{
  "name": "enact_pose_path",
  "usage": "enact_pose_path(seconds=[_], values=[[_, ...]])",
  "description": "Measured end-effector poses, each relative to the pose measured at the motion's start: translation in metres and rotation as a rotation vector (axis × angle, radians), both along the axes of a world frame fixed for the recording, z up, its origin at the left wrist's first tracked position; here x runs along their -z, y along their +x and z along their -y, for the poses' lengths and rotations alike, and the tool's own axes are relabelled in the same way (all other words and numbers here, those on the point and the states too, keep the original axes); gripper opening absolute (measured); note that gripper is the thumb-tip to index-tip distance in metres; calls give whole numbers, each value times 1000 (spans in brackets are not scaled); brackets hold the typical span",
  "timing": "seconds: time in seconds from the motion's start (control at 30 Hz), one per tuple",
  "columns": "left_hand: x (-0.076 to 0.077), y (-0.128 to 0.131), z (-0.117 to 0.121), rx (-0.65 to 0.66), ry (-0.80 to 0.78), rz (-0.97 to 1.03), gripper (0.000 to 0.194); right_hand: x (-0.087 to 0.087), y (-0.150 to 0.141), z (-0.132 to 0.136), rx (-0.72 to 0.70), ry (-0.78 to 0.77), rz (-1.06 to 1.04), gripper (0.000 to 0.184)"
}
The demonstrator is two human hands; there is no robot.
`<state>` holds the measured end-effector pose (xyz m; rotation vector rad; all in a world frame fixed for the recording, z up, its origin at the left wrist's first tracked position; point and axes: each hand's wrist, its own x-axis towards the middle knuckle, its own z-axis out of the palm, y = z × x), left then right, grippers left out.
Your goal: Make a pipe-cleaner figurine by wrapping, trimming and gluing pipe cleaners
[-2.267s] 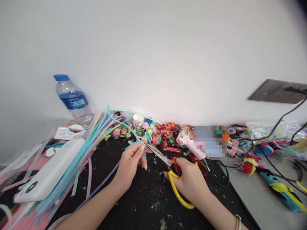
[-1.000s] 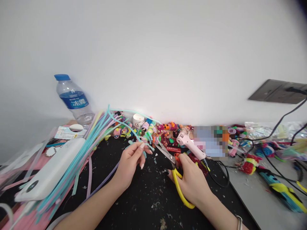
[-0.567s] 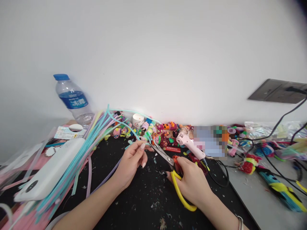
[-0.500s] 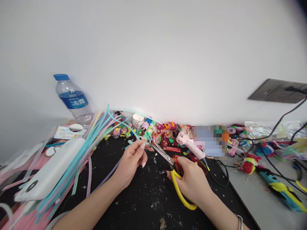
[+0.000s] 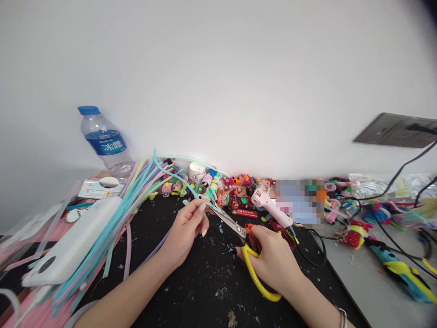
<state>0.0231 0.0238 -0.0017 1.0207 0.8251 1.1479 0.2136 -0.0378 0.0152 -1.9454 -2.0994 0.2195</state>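
My left hand (image 5: pixel 186 230) pinches a small light-blue pipe-cleaner piece (image 5: pixel 207 200) between thumb and fingertips above the black mat (image 5: pixel 191 291). My right hand (image 5: pixel 271 259) is closed round the yellow handles of a pair of scissors (image 5: pixel 239 237). The steel blades point up and left, and their tips meet the blue piece right beside my left fingertips. Small coloured clippings lie scattered on the mat under both hands.
A bundle of long pastel pipe cleaners (image 5: pixel 112 218) and a white power bank (image 5: pixel 73 246) lie at left, with a water bottle (image 5: pixel 104 143) behind. Small colourful craft figures (image 5: pixel 218 184) line the wall. A pink glue gun (image 5: pixel 269 205) and black cables (image 5: pixel 392 218) sit at right.
The scissors drew back to the right about a second ago, then came in again; their blade tips now sit against the blue piece at my left fingertips. My left hand barely shifted.
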Motion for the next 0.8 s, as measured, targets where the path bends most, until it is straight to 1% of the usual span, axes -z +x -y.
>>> enact_pose_path(seconds=[0.37, 0.8], values=[[0, -1, 0, 18, 23, 7, 20, 3, 2, -1, -10, 2, 0, 36], [-1, 0, -1, -3, 35, 10, 18, 6, 5, -2, -16, -1, -2, 39]])
